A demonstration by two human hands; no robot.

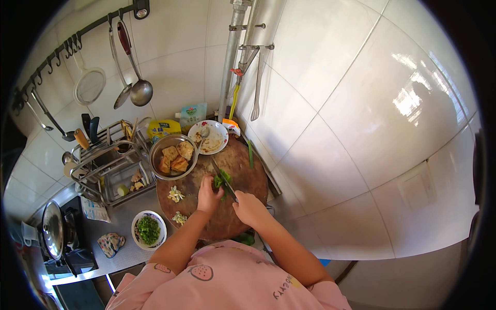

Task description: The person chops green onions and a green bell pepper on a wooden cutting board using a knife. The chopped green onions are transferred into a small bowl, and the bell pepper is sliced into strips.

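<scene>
On a round wooden chopping board (240, 162), my right hand (248, 207) is closed on the handle of a kitchen knife (228, 186). The blade lies across green leafy vegetable pieces (223, 179). My left hand (209, 193) rests on the left side of the greens with bent fingers, holding them beside the blade. Two small piles of chopped garlic, one upper (176, 193) and one lower (179, 217), lie at the board's left. A metal bowl (152, 164) with browned chunks of food and a stained white plate (221, 135) with a spoon (203, 135) are at the far edge.
A bowl of chopped greens (164, 228) stands left of the board, near a patterned cloth (111, 244). A metal rack (110, 201) holds utensils and a tray of ginger. Further left is a lidded pan (53, 230) on a stove. A tiled wall (310, 147) and pipes (232, 58) bound the right and back.
</scene>
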